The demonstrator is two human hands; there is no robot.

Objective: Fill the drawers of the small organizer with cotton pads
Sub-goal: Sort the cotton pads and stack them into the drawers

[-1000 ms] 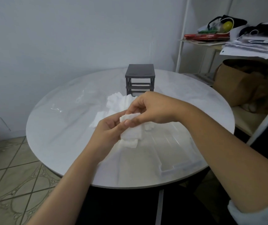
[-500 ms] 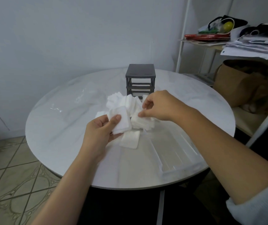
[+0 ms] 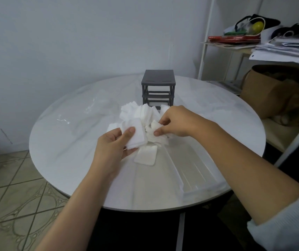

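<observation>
Left hand (image 3: 112,145) gripping small pad stack (image 3: 135,133); right hand (image 3: 175,122), now parted from it, pinching more from worktop pile (image 3: 141,113); clear drawer (image 3: 195,171) unfilled.

Two hands are showing: the left hand (image 3: 113,147) is gripping one small stack of cotton pads (image 3: 135,133), and the right hand (image 3: 178,121) is pinching one pad (image 3: 155,126). One loose heap of pads (image 3: 141,111), too jumbled to count, is lying just beyond both hands. One single pad (image 3: 146,156) is lying below them. One dark organizer (image 3: 158,86) is standing beyond the heap, and one clear drawer (image 3: 194,171) is lying under the right forearm, all sitting on one round table (image 3: 68,142).
</observation>
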